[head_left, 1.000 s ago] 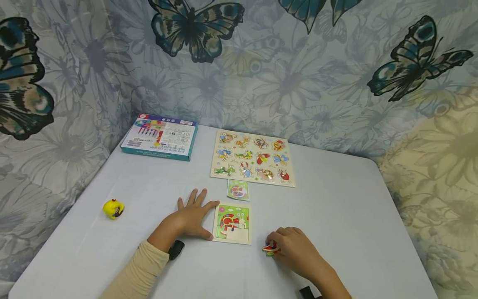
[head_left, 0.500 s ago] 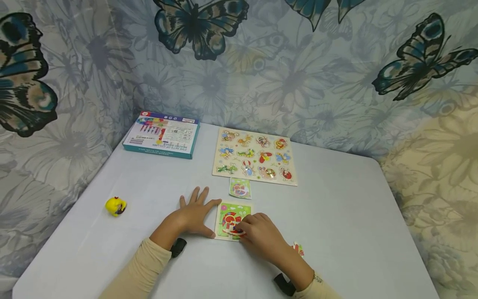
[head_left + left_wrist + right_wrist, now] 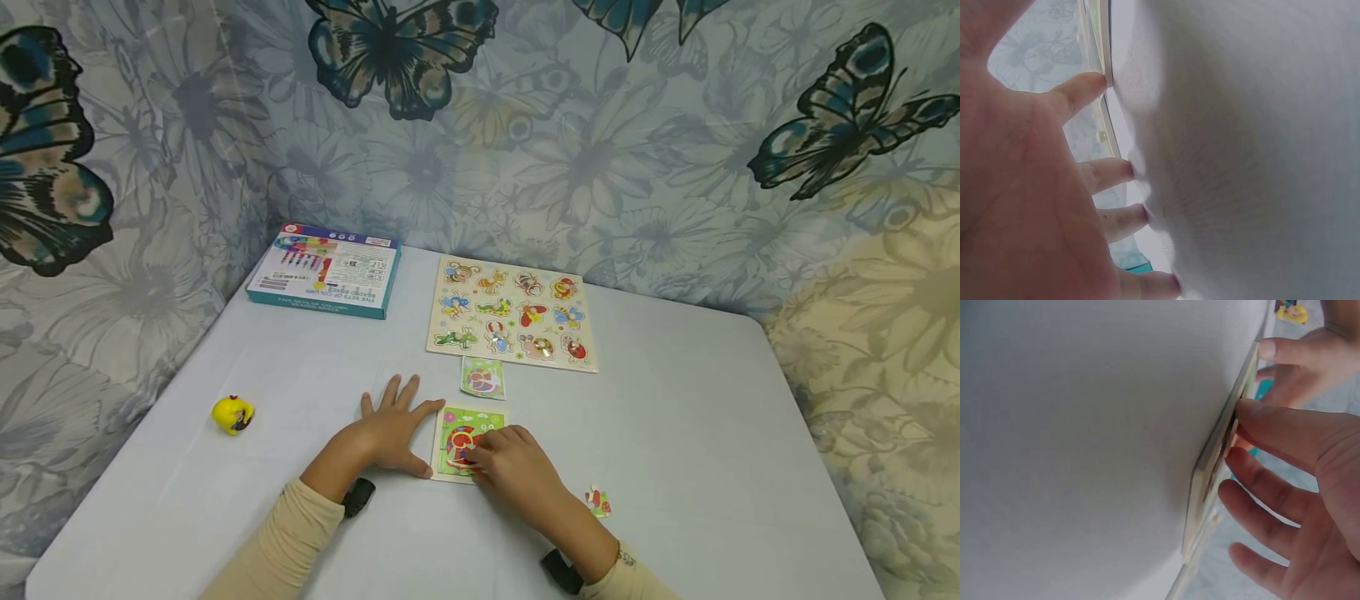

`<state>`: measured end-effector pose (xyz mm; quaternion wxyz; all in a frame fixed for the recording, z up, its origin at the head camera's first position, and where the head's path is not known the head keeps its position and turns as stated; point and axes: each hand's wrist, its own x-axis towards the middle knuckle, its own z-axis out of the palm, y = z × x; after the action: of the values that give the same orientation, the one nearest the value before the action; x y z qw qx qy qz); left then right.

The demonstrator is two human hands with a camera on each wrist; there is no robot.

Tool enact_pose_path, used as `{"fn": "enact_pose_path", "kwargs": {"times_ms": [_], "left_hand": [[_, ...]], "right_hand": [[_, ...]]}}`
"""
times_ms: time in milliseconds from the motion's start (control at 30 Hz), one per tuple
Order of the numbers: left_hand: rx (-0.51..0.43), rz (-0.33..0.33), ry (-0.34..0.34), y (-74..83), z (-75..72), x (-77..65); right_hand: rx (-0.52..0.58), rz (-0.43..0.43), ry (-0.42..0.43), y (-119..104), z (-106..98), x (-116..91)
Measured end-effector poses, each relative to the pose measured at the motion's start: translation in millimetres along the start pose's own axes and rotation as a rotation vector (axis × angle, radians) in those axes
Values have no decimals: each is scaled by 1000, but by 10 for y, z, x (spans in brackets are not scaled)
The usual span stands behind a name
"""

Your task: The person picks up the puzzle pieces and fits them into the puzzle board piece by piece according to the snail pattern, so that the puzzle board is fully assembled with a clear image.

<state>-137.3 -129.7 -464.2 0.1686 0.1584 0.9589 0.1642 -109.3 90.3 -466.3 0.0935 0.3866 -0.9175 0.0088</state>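
A small square wooden jigsaw board with a red and green picture lies on the table in the head view. My left hand lies at its left side, fingers spread, thumb and index fingertips touching the board's edge. Over the board's lower part, my right hand pinches a jigsaw piece between thumb and index finger. In the right wrist view that piece sits slightly tilted against the board; its fit is partly hidden by the fingers. Another loose jigsaw piece lies right of my right forearm.
Just behind the board is a small picture card. A larger insect puzzle board lies farther back. At back left is a flat teal-edged box. A yellow toy stands on the left of the white table.
My right hand has brought the jigsaw piece left from the table onto the board, then shifted slightly left there. The other loose piece came into view. My left hand stays at the board's edge.
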Motion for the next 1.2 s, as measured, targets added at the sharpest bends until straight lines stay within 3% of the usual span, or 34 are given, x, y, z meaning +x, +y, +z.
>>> {"fn": "enact_pose_path", "kwargs": {"times_ms": [333,500,733,933,1200], "left_hand": [[-7,0,-8,55,14,-16],[-24,4,-9,67,35,-26],[-36,8,-14,73,16,-28],[-26,-4,-10,65,3,-31],[-6,-13,12,38,24,-16]], "right_hand": [[46,10,-7,50,-47,-133],[90,100,-16,193,-117,-381],[42,250,-94,416,-205,-770],[64,377,-136,564,-289,-1061],[56,385,-152,692,-337,-1253]]}}
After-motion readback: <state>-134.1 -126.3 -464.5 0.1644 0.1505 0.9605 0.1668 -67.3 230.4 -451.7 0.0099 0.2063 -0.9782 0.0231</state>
